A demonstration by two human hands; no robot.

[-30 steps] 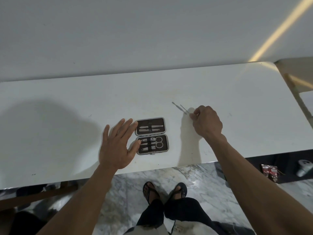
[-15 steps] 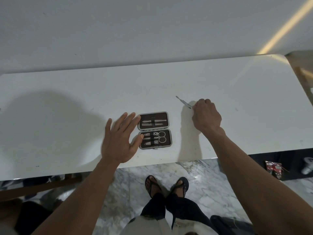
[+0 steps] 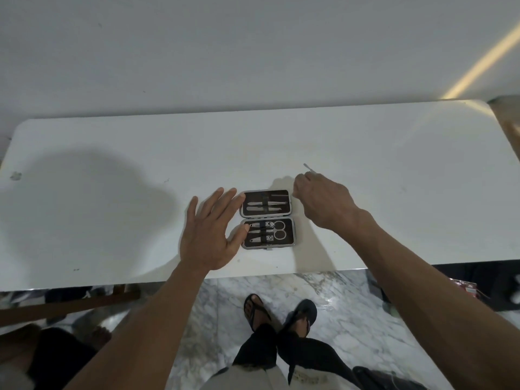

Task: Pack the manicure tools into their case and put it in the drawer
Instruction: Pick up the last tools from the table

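Note:
An open manicure case (image 3: 267, 219) with a dark lining and grey rim lies flat on the white table (image 3: 394, 192). Its far half holds slim metal tools under a strap. Its near half holds clippers and small scissors (image 3: 277, 230). My left hand (image 3: 210, 231) rests spread on the table at the case's left edge, thumb touching the near half. My right hand (image 3: 323, 200) hovers just right of the case's far corner, fingers pinched on a thin metal tool (image 3: 309, 168) whose tip sticks out beyond the knuckles.
A plain wall runs behind the table. The table's near edge lies just below the case. Beneath it are a marble floor, my sandalled feet (image 3: 280, 312), a wooden bar (image 3: 56, 308) at the left and a dark shelf with small items (image 3: 478, 282) at the right.
My right hand has lifted the thin tool off the table and carried it left toward the case's far right corner. My left hand stays beside the case.

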